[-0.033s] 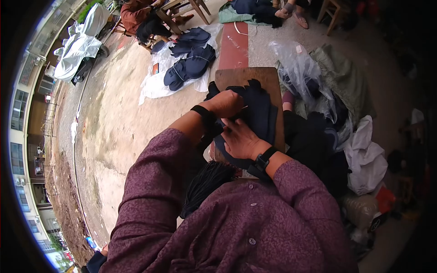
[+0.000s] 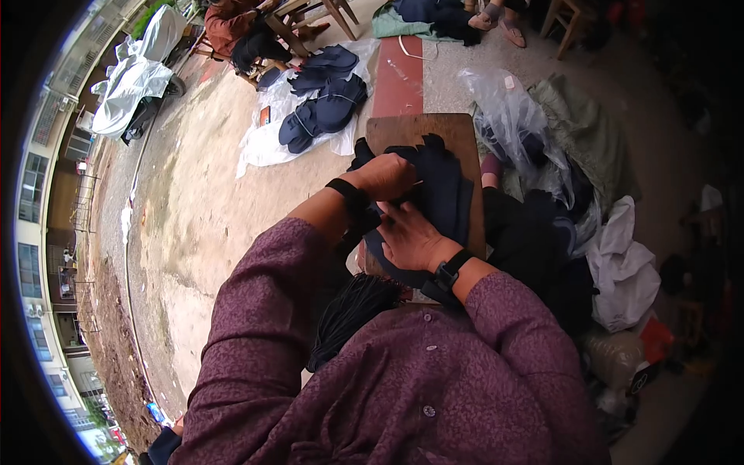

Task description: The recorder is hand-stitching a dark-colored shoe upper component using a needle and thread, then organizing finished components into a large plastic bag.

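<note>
A stack of dark navy cloth pieces (image 2: 442,186) with notched far ends lies on a brown wooden board (image 2: 395,130) before me. My left hand (image 2: 390,177) is closed in a fist over the left part of the stack. A tiny pale tip shows beside its fingers, too small to name; whatever the fist holds is hidden. Just nearer to me, my right hand (image 2: 415,239) rests palm down on the cloth, fingers stretched out. A bundle of black cords (image 2: 353,314) hangs by my lap, left of the board.
Tied bundles of dark cloth pieces (image 2: 329,108) lie on plastic sheeting (image 2: 260,151) at the far left. A person (image 2: 232,31) sits beyond them. Clear plastic (image 2: 504,101) and a white sack (image 2: 624,263) are on the right. A covered motorbike (image 2: 136,89) stands far left.
</note>
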`<state>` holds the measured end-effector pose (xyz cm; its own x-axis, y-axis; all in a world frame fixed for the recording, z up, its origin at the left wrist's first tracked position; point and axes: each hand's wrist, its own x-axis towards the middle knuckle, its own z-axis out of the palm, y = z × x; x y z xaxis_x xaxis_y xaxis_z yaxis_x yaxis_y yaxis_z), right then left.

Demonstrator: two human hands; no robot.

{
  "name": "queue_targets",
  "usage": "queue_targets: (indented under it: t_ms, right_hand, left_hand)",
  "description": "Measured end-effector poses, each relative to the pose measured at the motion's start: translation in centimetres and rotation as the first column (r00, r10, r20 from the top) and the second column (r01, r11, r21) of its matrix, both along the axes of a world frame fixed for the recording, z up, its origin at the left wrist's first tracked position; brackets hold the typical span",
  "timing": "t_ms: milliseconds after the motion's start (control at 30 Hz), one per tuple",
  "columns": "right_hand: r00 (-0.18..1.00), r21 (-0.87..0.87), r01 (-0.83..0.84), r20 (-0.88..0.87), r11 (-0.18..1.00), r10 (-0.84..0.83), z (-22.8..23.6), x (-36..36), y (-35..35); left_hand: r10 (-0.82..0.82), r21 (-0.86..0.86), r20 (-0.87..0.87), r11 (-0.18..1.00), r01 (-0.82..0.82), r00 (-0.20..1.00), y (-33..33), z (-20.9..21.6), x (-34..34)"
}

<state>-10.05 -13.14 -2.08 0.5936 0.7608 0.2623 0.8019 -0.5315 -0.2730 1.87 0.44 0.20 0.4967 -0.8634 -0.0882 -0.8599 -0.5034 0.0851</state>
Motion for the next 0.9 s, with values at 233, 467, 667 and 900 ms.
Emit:
queue_targets:
  t_ms: [233, 467, 667, 900]
  right_hand:
    - [0.992, 0.054, -0.03, -0.121, 0.998, 0.036, -0.2, 0.3, 0.3]
    - [0.98, 0.18, 0.004, -0.195, 0.984, 0.032, -0.8, 0.0, 0.1]
    - [0.924, 0.007, -0.003, -0.382, 1.0, 0.005, 1.9, 0.1, 0.1]
    - [0.991, 0.119, 0.088, -0.107, 0.989, -0.075, 0.0, -0.3, 0.0]
  left_hand:
    - [0.054, -0.116, -0.21, 0.99, -0.079, 0.976, -0.7, -0.5, -0.3]
    - [-0.115, -0.35, -0.298, 0.937, 0.004, 0.948, -4.0, 0.1, -2.4]
    - [0.043, -0.389, -0.391, 0.897, -0.208, 0.919, -4.0, -0.3, -3.3]
    - [0.436, -0.267, -0.438, 0.772, -0.577, 0.786, -1.9, 3.5, -3.7]
